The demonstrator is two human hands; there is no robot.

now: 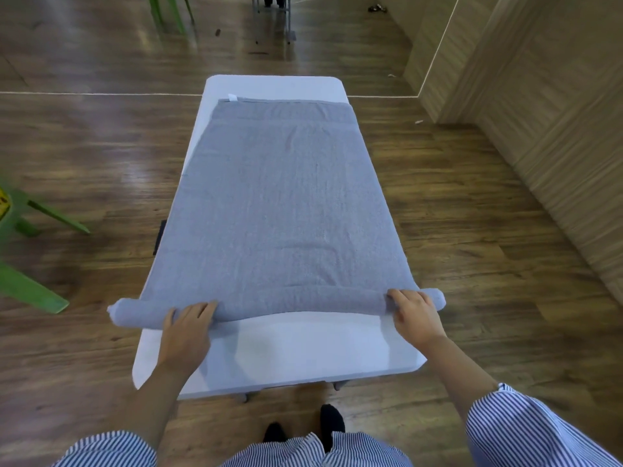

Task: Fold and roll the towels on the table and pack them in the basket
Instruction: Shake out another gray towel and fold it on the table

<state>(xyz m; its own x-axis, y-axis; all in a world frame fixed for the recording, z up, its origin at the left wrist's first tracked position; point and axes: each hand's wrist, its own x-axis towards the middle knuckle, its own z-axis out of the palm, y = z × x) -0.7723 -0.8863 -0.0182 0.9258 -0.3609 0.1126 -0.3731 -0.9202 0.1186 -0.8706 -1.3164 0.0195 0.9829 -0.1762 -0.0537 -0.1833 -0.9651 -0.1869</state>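
The wooden floor fills the view on every side, with a pale panelled wall running from 1 o'clock down to 3 o'clock. A white table stands lengthwise in the middle, reaching from 12 o'clock toward 6 o'clock, its near end bare and its far rim showing as a narrow strip.

On the table lies the grey towel, spread flat and covering nearly the whole width, its far hem near the table's 12 o'clock end with a small white tag at that hem. The towel's near end is wound into a roll that lies across the table from 9 o'clock to 3 o'clock, its two ends sticking out just past the table's side edges.

Green chair legs sit on the floor at 9 o'clock, and more green legs show at 11 o'clock. A grey metal stand is on the floor at 12 o'clock.

The person's striped sleeves and dark socks show at 6 o'clock.

The left hand rests on the roll toward its 9 o'clock end, fingers laid fairly straight over the top of the cloth. The right hand is on the roll toward its 3 o'clock end, fingers bent over the cloth and pressing on it.
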